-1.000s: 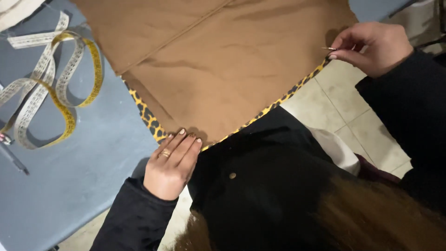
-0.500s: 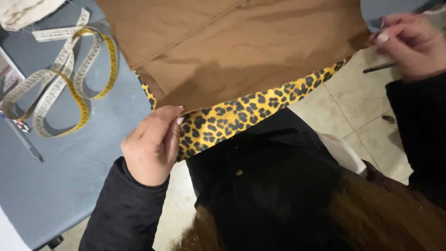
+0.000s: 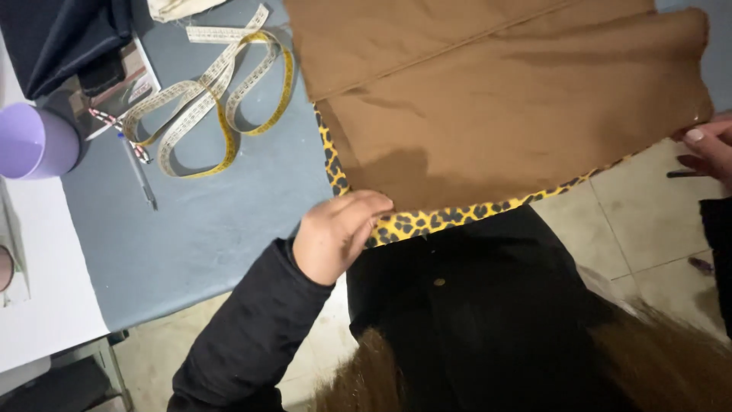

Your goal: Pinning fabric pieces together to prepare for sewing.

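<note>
The left hand (image 3: pixel 339 235) has slid in and now pinches the leopard trim (image 3: pixel 427 220) under the brown fabric (image 3: pixel 503 114), which hangs off the table (image 3: pixel 229 221) edge. The right hand (image 3: pixel 709 149) has drifted outward, gripping the fabric's far corner, stretching it flat.

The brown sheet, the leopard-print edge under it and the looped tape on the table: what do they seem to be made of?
Brown sheet: looks like matte woven cloth, perhaps cotton; it shows soft folds and a straight crease. Leopard-print edge: thin printed fabric, maybe a lining, gripped by the left hand. Yellow and white looped measuring tape: flexible vinyl or coated cloth, to judge by its smooth curls.
</note>
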